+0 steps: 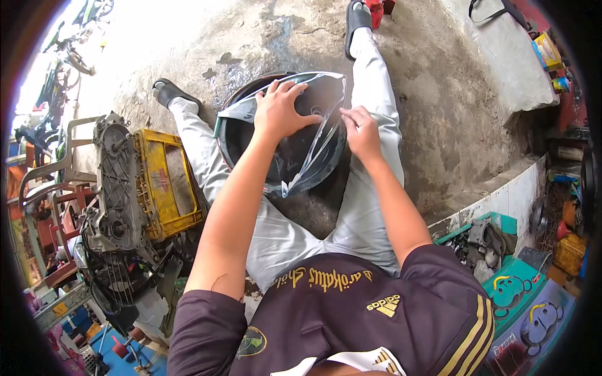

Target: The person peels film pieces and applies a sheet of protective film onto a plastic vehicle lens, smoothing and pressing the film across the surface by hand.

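A clear, roughly triangular plastic cover with a pale rim is tilted over a round black basin between my legs. It looks like a vehicle lamp lens, though I cannot tell for certain. My left hand lies across its upper left part, fingers spread and thumb stretched to the right. At the cover's right edge my right hand is closed, with thumb and forefinger pinching the rim. A dark surface shows through the clear plastic. What lies at the bottom of the basin is hard to make out.
To my left stand a yellow crate and a grey metal engine casing. A green box of parts is at my right, beside a low tiled ledge. Wet concrete floor surrounds the basin.
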Motion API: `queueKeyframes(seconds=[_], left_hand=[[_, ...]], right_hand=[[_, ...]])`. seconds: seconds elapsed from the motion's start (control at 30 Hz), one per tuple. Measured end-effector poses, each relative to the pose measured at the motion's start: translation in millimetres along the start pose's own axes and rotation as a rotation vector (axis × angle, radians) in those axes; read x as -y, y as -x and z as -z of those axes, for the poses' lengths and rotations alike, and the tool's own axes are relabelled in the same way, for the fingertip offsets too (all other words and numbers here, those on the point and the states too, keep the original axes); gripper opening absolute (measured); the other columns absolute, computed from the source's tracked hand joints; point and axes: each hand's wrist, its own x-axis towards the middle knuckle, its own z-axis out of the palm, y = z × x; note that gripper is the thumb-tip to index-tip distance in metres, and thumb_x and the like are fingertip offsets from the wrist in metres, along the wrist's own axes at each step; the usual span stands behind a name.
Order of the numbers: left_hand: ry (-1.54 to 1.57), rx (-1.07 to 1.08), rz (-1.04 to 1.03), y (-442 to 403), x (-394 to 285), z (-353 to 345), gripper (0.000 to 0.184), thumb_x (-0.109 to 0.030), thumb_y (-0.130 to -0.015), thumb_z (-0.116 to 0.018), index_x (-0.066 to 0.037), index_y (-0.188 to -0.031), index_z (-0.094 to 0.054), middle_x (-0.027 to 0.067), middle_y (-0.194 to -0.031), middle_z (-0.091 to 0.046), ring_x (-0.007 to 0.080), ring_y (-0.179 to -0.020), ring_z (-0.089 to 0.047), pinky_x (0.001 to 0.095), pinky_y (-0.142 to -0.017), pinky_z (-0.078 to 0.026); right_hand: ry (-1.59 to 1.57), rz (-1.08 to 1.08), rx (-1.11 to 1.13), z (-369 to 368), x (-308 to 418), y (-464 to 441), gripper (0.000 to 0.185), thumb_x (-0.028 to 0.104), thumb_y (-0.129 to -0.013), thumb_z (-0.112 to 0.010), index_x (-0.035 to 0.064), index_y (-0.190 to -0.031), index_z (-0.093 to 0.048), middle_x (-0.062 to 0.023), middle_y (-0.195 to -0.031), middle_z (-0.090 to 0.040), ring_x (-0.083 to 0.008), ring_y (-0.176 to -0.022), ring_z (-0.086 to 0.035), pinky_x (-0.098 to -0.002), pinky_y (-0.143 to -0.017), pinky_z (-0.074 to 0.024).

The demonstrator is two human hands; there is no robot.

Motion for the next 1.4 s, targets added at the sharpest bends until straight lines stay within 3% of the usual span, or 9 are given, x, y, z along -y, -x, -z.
queueKeyframes(seconds=[0.3,0.47,0.73,0.9,0.97,1.23,1.4], left_hand=[[0.001,0.030,0.002,1.0,-3.3,3.5,0.091,-0.070,-0.067,-0.084,-0.021,-0.142,-0.064,0.0082,-0.151,-0.057,0.0389,-0.147,-0.042,0.0676,-0.116,-0.030],[0.019,0.019,-0.005,0.2,-0.9,3.5,0.091,-0.069,-0.067,-0.084,-0.021,-0.141,-0.064,0.0087,-0.152,-0.056,0.0389,-0.148,-0.042,0.0670,-0.115,-0.031],[-0.027,0.020,0.009,1.1,-2.1,3.1,0.093,-0.072,-0.068,-0.083,-0.022,-0.144,-0.063,0.0096,-0.153,-0.057,0.0367,-0.149,-0.042,0.0632,-0.117,-0.031],[0.018,-0.002,-0.002,0.6,-2.3,5.3,0.090,-0.068,-0.065,-0.085,-0.021,-0.140,-0.066,0.0090,-0.148,-0.059,0.0379,-0.147,-0.043,0.0664,-0.116,-0.031],[-0.022,0.067,0.023,-0.5,-5.4,9.8,0.093,-0.073,-0.067,-0.083,-0.023,-0.143,-0.063,0.0086,-0.152,-0.057,0.0344,-0.149,-0.042,0.0615,-0.117,-0.031],[-0.027,0.039,0.026,0.7,-3.6,5.9,0.094,-0.075,-0.066,-0.082,-0.022,-0.143,-0.063,0.0073,-0.152,-0.057,0.0328,-0.149,-0.041,0.0619,-0.117,-0.030],[-0.001,0.064,0.031,0.4,-1.9,5.9,0.095,-0.075,-0.066,-0.082,-0.022,-0.143,-0.063,0.0070,-0.153,-0.057,0.0323,-0.150,-0.041,0.0616,-0.117,-0.030]], right_hand=[[0.024,-0.018,-0.114,-9.4,-16.2,-34.5,0.014,0.003,-0.093,-0.067,-0.0012,-0.103,-0.076,-0.0193,-0.090,-0.070,-0.0373,-0.086,-0.068,-0.0425,-0.077,-0.0535],[0.014,-0.018,-0.005,-0.9,0.6,-2.4,0.013,0.002,-0.093,-0.067,-0.0011,-0.103,-0.075,-0.0191,-0.094,-0.070,-0.0376,-0.085,-0.068,-0.0436,-0.077,-0.0537],[0.042,0.040,-0.144,-12.1,-17.7,-24.6,0.014,0.006,-0.095,-0.066,-0.0016,-0.103,-0.075,-0.0211,-0.095,-0.070,-0.0397,-0.088,-0.068,-0.0441,-0.079,-0.0541],[0.114,0.059,-0.069,-6.7,-6.3,-5.3,0.014,0.004,-0.094,-0.066,-0.0028,-0.104,-0.074,-0.0217,-0.094,-0.070,-0.0397,-0.088,-0.068,-0.0448,-0.080,-0.0540],[0.084,0.073,-0.063,-6.2,-6.8,-2.2,0.013,0.004,-0.094,-0.066,-0.0030,-0.102,-0.074,-0.0211,-0.093,-0.070,-0.0395,-0.089,-0.068,-0.0448,-0.080,-0.0539],[0.082,0.044,-0.124,-16.4,-23.9,-36.5,0.014,0.006,-0.094,-0.067,-0.0006,-0.102,-0.075,-0.0201,-0.093,-0.070,-0.0392,-0.088,-0.068,-0.0444,-0.078,-0.0531],[0.035,-0.137,-0.092,-12.9,-5.6,-10.9,0.014,0.008,-0.095,-0.068,-0.0011,-0.102,-0.076,-0.0191,-0.092,-0.070,-0.0375,-0.087,-0.068,-0.0426,-0.079,-0.0534]])
